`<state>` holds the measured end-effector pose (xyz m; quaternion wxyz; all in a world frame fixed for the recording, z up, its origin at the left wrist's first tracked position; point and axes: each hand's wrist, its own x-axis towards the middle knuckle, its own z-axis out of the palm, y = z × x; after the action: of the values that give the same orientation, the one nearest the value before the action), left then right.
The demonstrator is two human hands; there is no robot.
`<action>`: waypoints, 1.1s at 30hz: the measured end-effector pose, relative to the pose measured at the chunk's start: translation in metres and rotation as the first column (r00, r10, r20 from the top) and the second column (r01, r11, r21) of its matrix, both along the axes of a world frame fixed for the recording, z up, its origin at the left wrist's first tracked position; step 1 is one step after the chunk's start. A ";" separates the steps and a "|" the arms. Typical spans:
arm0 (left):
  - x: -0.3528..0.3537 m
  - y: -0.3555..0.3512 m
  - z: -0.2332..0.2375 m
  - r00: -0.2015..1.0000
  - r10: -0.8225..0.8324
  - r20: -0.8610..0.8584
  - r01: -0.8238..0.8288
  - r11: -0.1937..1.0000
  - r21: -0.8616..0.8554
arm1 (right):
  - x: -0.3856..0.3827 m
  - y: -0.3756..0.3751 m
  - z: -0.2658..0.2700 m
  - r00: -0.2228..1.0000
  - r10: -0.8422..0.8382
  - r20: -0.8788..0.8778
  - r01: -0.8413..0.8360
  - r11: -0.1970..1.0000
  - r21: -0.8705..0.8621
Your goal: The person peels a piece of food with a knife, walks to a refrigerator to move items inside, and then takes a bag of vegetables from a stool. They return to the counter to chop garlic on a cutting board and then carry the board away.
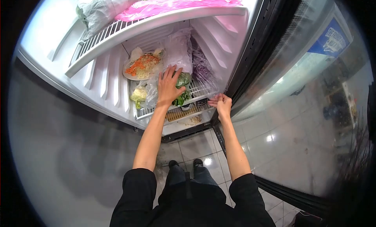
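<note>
L hand (169,88) is pressing, fingers spread, on the bag of greens (184,79) lying on the fridge's lower wire shelf (197,93), prob. steadying it, while R hand (221,105) is pinching the purple-cabbage bag (201,66) by its plastic edge at shelf front.

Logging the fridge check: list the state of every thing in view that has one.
fridge door: open, swung right.
left hand: open, fingers spread on the bag of greens.
right hand: fingers curled at the lower edge of the purple cabbage bag; grip unclear.
plate of shredded vegetables: flat on the wire shelf.
pink bag: lying on the upper shelf.
</note>
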<state>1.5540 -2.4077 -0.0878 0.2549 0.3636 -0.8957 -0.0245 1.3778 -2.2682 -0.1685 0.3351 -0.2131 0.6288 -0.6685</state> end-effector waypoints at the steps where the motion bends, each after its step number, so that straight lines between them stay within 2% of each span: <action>1: 0.002 -0.001 0.000 1.000 0.011 -0.011 -0.011 1.000 0.010 | -0.001 0.000 -0.006 0.995 0.002 0.100 0.002 0.999 -0.040; 2: 0.004 -0.002 0.000 1.000 0.022 -0.022 -0.022 1.000 0.019 | -0.003 0.000 -0.012 0.980 0.007 0.198 0.009 0.997 -0.079; 6: 0.002 0.000 -0.003 0.999 0.034 -0.022 -0.033 0.999 0.040 | -0.001 0.003 -0.014 0.980 -0.009 0.200 0.033 0.993 -0.116; 8: -0.003 0.003 -0.007 0.999 0.043 0.008 -0.044 0.995 0.091 | 0.000 0.009 -0.011 0.989 -0.064 -0.135 0.071 0.996 0.051; 9: -0.009 0.009 -0.010 0.999 0.049 0.006 -0.050 0.995 0.089 | 0.005 0.015 -0.002 0.989 -0.058 -0.138 0.065 0.997 0.049; 10: -0.018 0.018 -0.014 0.995 0.071 0.069 -0.077 0.993 0.088 | 0.015 0.020 0.013 0.888 -0.147 -0.436 0.180 0.983 0.037; 11: -0.025 0.025 -0.016 0.987 0.095 0.133 -0.106 0.991 0.083 | 0.026 0.022 0.027 0.694 -0.216 -0.687 0.283 0.959 -0.016; 12: -0.031 0.032 -0.012 0.985 0.111 0.130 -0.121 0.990 0.075 | 0.036 0.020 0.037 0.696 -0.211 -0.687 0.268 0.963 -0.024; 14: -0.035 0.041 -0.004 0.983 0.078 0.167 -0.105 0.981 0.161 | 0.052 0.016 0.051 0.321 -0.221 -0.921 0.152 0.972 -0.180; 15: -0.029 0.037 -0.003 0.997 0.006 0.079 -0.022 0.979 0.205 | 0.053 0.010 0.056 0.216 -0.133 -0.967 0.078 0.990 -0.119; 16: -0.022 0.037 -0.003 0.997 0.024 0.076 -0.039 0.978 0.204 | 0.052 0.002 0.057 0.215 -0.129 -0.968 0.059 0.991 -0.119; 18: -0.005 0.035 0.001 0.988 -0.156 0.005 0.151 0.965 0.212 | 0.048 -0.016 0.049 0.176 0.090 -0.980 0.059 0.993 0.102; 19: 0.005 0.046 0.008 0.971 -0.206 -0.120 0.229 0.946 0.230 | 0.040 -0.022 0.029 0.151 0.284 -0.947 0.065 0.953 0.296; 20: 0.014 0.059 0.019 0.949 -0.233 -0.211 0.290 0.908 0.303 | 0.038 -0.026 0.011 0.232 0.362 -0.903 0.070 0.920 0.387; 22: 0.038 0.083 0.034 0.854 -0.223 -0.470 0.447 0.776 0.444 | 0.041 -0.028 0.018 0.282 0.381 -0.881 0.009 0.917 0.399; 23: 0.052 0.093 0.037 0.802 -0.210 -0.559 0.493 0.761 0.422 | 0.050 -0.026 0.025 0.268 0.384 -0.883 -0.010 0.918 0.396; 24: 0.066 0.100 0.031 0.803 -0.196 -0.563 0.480 0.773 0.415 | 0.059 -0.024 0.037 0.291 0.277 -0.916 0.015 0.956 0.294; 25: 0.081 0.105 0.022 0.767 -0.072 -0.637 0.456 0.760 0.463 | 0.067 -0.025 0.046 0.314 0.165 -0.935 0.046 0.981 0.188; 26: 0.095 0.110 0.013 0.717 0.055 -0.695 0.440 0.737 0.513 | 0.074 -0.028 0.053 0.308 0.167 -0.937 0.033 0.982 0.186; 27: 0.110 0.113 0.004 0.715 0.062 -0.697 0.435 0.741 0.512 | 0.081 -0.030 0.057 0.411 0.148 -0.900 -0.069 0.989 0.131; 28: 0.125 0.114 -0.004 0.709 0.165 -0.686 0.361 0.750 0.554 | 0.088 -0.033 0.060 0.512 0.136 -0.848 -0.159 0.985 0.062; 29: 0.136 0.113 -0.011 0.693 0.264 -0.671 0.289 0.751 0.594 | 0.095 -0.038 0.059 0.461 0.059 -0.885 -0.145 0.989 -0.010; 30: 0.145 0.114 -0.018 0.691 0.264 -0.673 0.290 0.752 0.592 | 0.101 -0.044 0.059 0.459 0.058 -0.887 -0.147 0.989 -0.011; 32: 0.158 0.113 -0.030 0.495 0.471 -0.730 0.301 0.696 0.652 | 0.113 -0.058 0.061 0.567 0.063 -0.821 -0.172 0.984 -0.044; 33: 0.162 0.111 -0.033 0.473 0.476 -0.742 0.312 0.697 0.646 | 0.117 -0.063 0.061 0.563 0.060 -0.824 -0.169 0.985 -0.043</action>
<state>1.7165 -2.2963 -0.1207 0.5136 0.4124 -0.5276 -0.5364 1.4946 -2.3317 -0.1074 0.0353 -0.5579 0.6568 -0.5061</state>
